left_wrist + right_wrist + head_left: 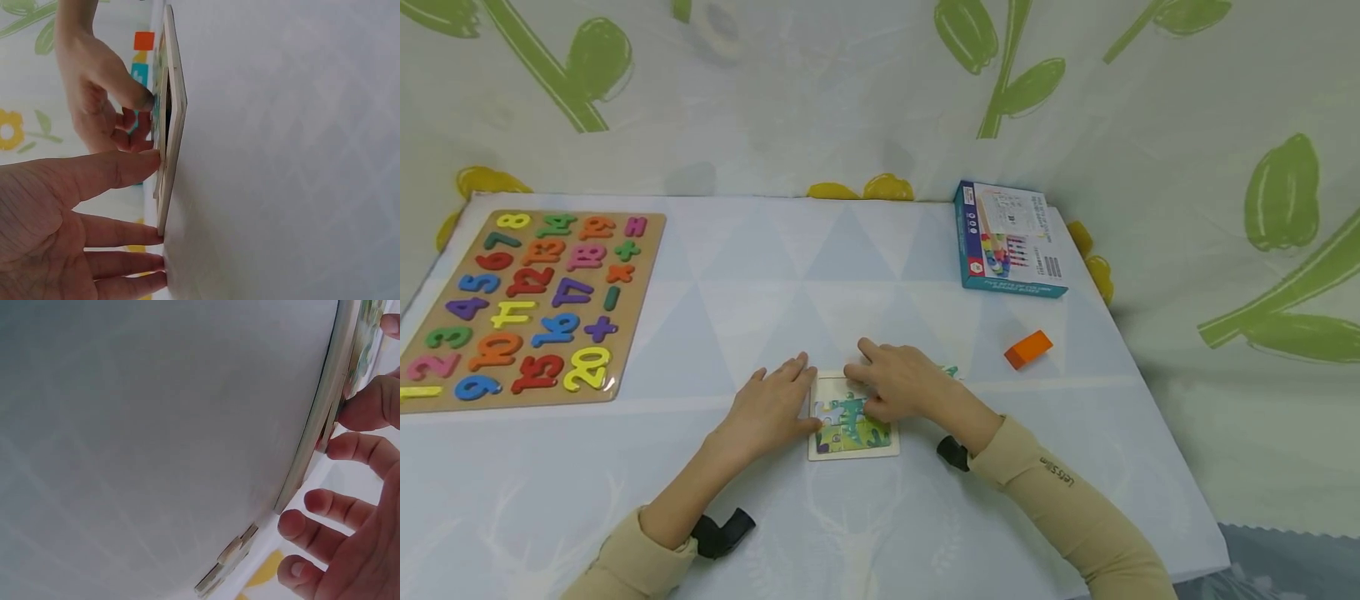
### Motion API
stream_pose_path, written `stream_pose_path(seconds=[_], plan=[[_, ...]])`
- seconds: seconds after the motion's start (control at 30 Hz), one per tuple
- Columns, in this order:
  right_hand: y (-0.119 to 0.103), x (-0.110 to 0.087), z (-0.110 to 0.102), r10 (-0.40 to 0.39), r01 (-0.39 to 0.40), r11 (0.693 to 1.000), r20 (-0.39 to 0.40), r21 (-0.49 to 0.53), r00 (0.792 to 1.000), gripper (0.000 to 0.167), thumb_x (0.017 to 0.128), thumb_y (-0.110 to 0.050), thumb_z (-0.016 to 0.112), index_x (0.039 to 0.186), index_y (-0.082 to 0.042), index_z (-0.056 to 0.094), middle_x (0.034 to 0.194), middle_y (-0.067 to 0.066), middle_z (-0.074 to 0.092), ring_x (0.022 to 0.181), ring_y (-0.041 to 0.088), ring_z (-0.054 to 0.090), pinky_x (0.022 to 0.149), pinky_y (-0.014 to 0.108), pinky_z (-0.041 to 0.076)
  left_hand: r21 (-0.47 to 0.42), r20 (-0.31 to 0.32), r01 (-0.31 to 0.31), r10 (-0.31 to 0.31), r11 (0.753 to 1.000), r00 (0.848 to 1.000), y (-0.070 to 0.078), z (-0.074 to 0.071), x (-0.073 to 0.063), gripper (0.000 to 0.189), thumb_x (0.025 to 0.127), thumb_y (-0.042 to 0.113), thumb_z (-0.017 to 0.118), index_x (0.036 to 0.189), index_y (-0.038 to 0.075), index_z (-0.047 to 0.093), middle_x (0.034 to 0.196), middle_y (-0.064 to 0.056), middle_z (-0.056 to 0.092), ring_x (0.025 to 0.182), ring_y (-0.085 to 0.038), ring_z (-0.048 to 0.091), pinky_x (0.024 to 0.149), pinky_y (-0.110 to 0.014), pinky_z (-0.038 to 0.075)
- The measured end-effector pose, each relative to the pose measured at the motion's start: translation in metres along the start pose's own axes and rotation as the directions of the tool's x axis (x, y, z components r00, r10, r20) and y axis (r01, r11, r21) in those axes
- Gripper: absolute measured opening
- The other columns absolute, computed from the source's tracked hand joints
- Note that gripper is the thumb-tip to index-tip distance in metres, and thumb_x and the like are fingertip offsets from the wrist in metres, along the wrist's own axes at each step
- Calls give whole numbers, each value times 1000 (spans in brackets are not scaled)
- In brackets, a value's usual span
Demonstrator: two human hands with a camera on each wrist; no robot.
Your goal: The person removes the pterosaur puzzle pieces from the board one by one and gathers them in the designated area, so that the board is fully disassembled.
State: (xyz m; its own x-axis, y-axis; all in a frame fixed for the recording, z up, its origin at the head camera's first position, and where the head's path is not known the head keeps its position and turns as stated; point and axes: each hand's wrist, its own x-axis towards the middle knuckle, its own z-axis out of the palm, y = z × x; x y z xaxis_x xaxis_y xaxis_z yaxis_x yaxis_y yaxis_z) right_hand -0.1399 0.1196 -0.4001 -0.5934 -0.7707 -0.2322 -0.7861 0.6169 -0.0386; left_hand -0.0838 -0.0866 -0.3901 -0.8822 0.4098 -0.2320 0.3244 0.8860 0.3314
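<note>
A small wooden jigsaw puzzle (850, 427) with a green dinosaur picture lies in its pale tray (853, 456) on the table. My left hand (772, 406) is at the tray's left side, fingers mostly straight. Its thumb (128, 169) touches a puzzle piece near the edge, and the other fingertips rest by the rim. Over the upper right of the tray, my right hand (904, 382) pinches a tilted puzzle piece (329, 430) between thumb and index finger. That hand covers the upper right of the picture. Loose puzzle pieces (228, 559) lie on the cloth beyond the tray, partly behind the right wrist.
A board of colourful numbers (638, 275) lies at the left. An orange block (1028, 349) sits to the right, with a blue-edged game box (1011, 240) behind it. Leaf-patterned fabric (820, 100) hangs behind the table (760, 325).
</note>
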Motion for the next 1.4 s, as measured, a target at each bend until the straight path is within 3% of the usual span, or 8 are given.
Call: stream_pose_path(seconds=[0.37, 0.53, 0.9, 1.1, 1.4], plan=[[3, -8, 3, 11, -7, 997, -51, 73, 999, 25, 82, -28, 62, 103, -18, 54, 92, 2, 46, 64, 11, 42, 52, 21, 32, -4, 5, 13, -13, 1000, 1000, 1, -1, -1, 69, 82, 30, 75, 135, -6, 49, 147, -25, 41, 136, -38, 41, 106, -61, 35], [-1, -9, 1, 93, -90, 988, -23, 122, 995, 27, 81, -27, 64, 102, -11, 56, 89, 0, 45, 67, 10, 43, 55, 20, 36, -7, 7, 16, -16, 1000, 1000, 1, -1, -1, 70, 82, 30, 75, 135, -7, 49, 147, -25, 41, 136, -38, 41, 106, -61, 34], [-13, -11, -1, 257, -253, 916, 28, 311, 966, 23, 83, -12, 66, 105, -5, 63, 97, 4, 53, 66, 12, 46, 54, 21, 39, -2, -5, 12, -12, 1000, 1000, 0, 1, 0, 70, 81, 30, 76, 135, -6, 50, 147, -25, 42, 135, -38, 42, 105, -62, 35], [-12, -11, 1, 254, -247, 908, 22, 340, 967, 23, 82, -12, 66, 103, -6, 60, 95, 3, 52, 69, 11, 47, 56, 21, 40, -10, 0, 12, -12, 1000, 1000, 0, 1, 0, 70, 81, 29, 75, 135, -7, 49, 147, -26, 41, 136, -39, 41, 105, -62, 35], [-7, -12, 3, 222, -202, 924, -23, 324, 975, 24, 80, -15, 67, 101, -7, 57, 93, 2, 49, 78, 12, 44, 60, 21, 40, -18, 4, 11, -11, 1000, 1000, -1, 2, 0, 71, 81, 29, 75, 136, -7, 48, 148, -26, 40, 136, -40, 40, 106, -62, 35]])
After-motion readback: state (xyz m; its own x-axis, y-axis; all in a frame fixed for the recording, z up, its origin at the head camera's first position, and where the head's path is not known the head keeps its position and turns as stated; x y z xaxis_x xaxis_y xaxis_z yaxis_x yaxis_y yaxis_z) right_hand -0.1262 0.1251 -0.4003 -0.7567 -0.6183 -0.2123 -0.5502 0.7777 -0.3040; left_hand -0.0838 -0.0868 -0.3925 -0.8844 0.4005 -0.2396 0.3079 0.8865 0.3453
